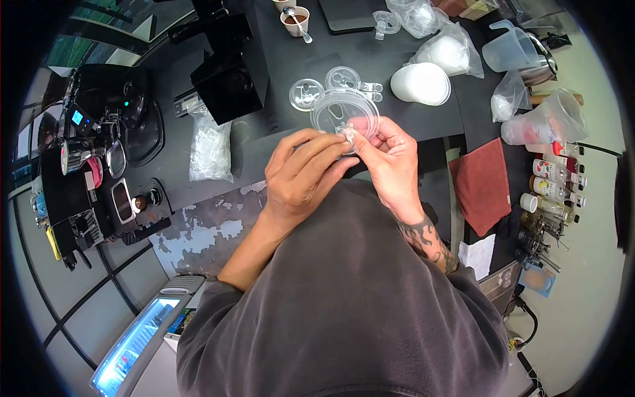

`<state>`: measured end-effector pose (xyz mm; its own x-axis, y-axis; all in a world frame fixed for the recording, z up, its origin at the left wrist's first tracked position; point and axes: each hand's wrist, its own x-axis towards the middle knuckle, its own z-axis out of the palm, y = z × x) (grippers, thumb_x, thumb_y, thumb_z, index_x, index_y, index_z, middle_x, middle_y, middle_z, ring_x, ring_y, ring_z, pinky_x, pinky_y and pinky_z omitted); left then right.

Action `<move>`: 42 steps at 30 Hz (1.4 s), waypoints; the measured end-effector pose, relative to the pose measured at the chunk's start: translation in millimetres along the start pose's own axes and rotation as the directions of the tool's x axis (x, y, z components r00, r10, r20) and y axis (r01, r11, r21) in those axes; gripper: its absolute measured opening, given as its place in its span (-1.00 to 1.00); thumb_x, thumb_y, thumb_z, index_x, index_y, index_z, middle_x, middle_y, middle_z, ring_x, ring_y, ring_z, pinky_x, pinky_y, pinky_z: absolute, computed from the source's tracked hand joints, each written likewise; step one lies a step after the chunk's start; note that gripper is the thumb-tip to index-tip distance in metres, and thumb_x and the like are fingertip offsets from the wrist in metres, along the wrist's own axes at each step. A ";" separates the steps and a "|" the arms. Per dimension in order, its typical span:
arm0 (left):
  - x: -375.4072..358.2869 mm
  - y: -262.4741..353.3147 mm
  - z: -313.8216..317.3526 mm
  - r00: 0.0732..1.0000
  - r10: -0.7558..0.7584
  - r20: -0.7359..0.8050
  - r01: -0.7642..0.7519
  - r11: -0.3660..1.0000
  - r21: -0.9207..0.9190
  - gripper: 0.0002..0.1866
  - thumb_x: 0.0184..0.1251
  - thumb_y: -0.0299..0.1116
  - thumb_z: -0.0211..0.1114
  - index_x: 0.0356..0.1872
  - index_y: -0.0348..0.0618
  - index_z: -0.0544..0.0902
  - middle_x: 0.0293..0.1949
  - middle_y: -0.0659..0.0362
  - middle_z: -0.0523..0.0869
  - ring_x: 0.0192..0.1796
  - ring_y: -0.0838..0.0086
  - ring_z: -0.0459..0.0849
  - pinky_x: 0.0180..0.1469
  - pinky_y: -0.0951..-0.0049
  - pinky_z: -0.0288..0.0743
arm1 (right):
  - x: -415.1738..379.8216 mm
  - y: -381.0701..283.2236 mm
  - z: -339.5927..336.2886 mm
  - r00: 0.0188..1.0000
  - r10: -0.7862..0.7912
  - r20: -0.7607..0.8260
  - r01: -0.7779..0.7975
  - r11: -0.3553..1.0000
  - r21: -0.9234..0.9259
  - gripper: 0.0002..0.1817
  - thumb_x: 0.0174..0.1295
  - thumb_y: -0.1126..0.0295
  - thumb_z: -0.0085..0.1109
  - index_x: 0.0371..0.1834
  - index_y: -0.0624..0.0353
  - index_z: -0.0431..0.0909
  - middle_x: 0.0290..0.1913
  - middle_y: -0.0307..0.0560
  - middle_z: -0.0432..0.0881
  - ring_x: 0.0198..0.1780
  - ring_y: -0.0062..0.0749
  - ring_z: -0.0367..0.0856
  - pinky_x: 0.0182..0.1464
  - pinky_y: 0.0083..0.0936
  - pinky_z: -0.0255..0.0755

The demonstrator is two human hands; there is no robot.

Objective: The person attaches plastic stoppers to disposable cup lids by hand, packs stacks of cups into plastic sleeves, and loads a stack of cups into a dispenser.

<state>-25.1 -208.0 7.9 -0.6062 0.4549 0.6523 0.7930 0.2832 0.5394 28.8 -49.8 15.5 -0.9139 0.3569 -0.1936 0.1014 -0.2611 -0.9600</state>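
Note:
A round clear plastic lid [329, 118] is held up in front of my body, over the dark counter. My right hand [391, 162] grips its right and near side, thumb toward the middle. The fingers of my left hand [297, 173] are bunched against the near part of the same lid, by a small clear piece at its rim. The fingertips of both hands meet there, so the exact hold is partly hidden. Just beyond lie two more clear lids, one on the left [305, 94] and one in the middle [342, 78], with small clear tabs alongside.
A stack of white lids or cups [421, 84] stands right of the clear lids. Left are a bag of clear plastic pieces [210, 147] and a black machine [228, 76]. A paper cup with a spoon [294, 23] is at the back. A brown cloth [481, 185] and several bottles line the right.

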 end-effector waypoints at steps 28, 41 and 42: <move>18.5 -18.9 -38.8 0.929 -0.296 0.224 0.356 0.882 -0.310 -0.61 0.33 -0.58 0.50 0.17 -0.35 0.69 0.01 0.06 0.74 0.05 0.43 0.76 0.08 0.45 0.74 | -17.9 -15.3 -1.7 0.977 -0.163 0.141 0.204 0.913 -0.353 -0.84 0.30 0.55 0.48 -0.11 0.31 0.73 -0.27 -0.25 0.70 -0.29 -0.75 0.62 -0.27 -0.66 0.53; 7.5 -16.9 -27.2 0.815 -0.510 0.276 0.578 0.679 -0.452 -0.68 0.42 -0.54 0.44 0.14 -0.36 0.66 -0.02 0.12 0.74 0.07 0.46 0.76 0.13 0.41 0.75 | -11.4 -13.0 0.3 0.872 -0.432 0.230 0.485 0.704 -0.518 -0.80 0.24 0.53 0.47 -0.09 0.28 0.71 -0.33 -0.02 0.65 -0.42 -0.29 0.65 -0.38 -0.42 0.46; 6.4 -19.4 -28.4 0.809 -0.511 0.290 0.586 0.662 -0.467 -0.68 0.41 -0.54 0.45 0.14 -0.35 0.66 -0.02 0.11 0.75 0.08 0.44 0.78 0.12 0.39 0.79 | -9.6 -11.2 -0.5 0.869 -0.431 0.245 0.493 0.701 -0.515 -0.80 0.25 0.53 0.47 -0.09 0.27 0.71 -0.33 -0.02 0.65 -0.41 -0.27 0.64 -0.38 -0.41 0.46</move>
<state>-46.2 -234.5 16.6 -0.8781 0.4683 0.0978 0.1419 0.0597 0.9881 36.7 -49.8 28.0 -0.9337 0.2030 0.2950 -0.1770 0.4545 -0.8730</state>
